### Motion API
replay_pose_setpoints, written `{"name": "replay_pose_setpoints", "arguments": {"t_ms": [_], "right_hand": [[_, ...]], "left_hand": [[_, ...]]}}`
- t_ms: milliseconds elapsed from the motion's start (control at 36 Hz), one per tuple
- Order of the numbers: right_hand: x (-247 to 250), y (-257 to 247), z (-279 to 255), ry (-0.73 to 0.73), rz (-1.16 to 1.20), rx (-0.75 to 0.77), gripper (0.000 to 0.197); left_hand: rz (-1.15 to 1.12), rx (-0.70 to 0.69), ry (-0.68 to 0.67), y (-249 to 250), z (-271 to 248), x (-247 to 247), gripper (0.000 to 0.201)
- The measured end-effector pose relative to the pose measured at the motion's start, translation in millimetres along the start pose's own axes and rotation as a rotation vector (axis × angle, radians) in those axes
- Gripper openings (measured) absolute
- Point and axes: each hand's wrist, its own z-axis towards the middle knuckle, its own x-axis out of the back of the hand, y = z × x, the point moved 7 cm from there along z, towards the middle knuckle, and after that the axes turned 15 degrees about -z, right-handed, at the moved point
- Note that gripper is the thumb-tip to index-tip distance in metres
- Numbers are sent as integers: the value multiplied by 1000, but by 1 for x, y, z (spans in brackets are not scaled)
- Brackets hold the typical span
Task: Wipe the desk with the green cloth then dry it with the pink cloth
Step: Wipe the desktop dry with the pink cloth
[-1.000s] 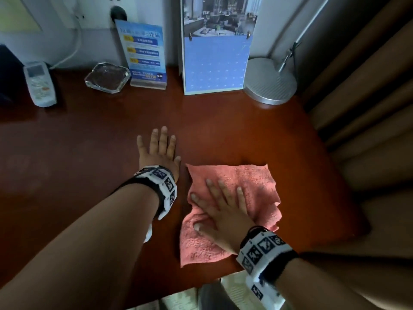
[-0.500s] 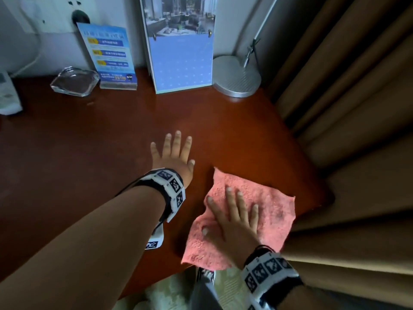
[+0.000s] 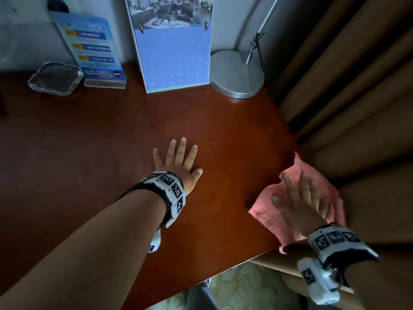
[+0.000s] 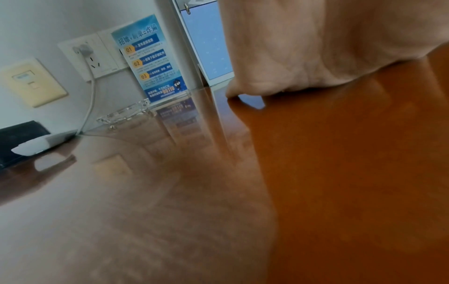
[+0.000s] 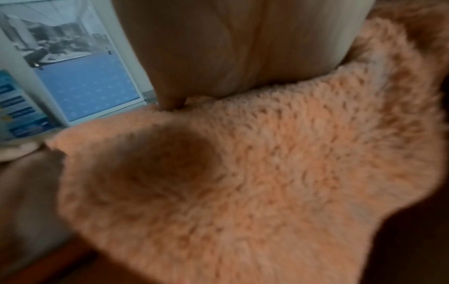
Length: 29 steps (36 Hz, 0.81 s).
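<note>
At the lower right of the head view, your right hand [image 3: 306,204] lies flat on the pink cloth [image 3: 268,211], fingers straight and spread, pressing rather than gripping it. The cloth sits at the right edge of the surface [image 3: 111,142], partly overhanging toward the curtain [image 3: 357,108]. Your left hand [image 3: 176,164] rests open-palmed mid-frame, holding nothing. Undried surface lies left of the cloth and toward the frame's top, so the next stroke likely runs that way. No green cloth is in view.
</note>
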Motion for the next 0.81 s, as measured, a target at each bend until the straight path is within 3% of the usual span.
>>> {"name": "replay_pose_setpoints", "arguments": {"t_ms": [222, 472, 583, 667, 805], "right_hand": [[13, -16, 15, -79, 75, -115, 75], [33, -134, -15, -49, -135, 362, 73], [45, -160, 1, -71, -184, 429, 74], [55, -159, 35, -26, -165, 406, 71], [82, -123, 93, 44, -4, 194, 67]], "left_hand": [[-4, -9, -24, 0, 1, -1, 63], [-13, 2, -45, 1, 1, 1, 64], [-3, 4, -55, 1, 0, 2, 63], [4, 3, -57, 0, 1, 2, 63], [6, 5, -83, 0, 1, 1, 63]]}}
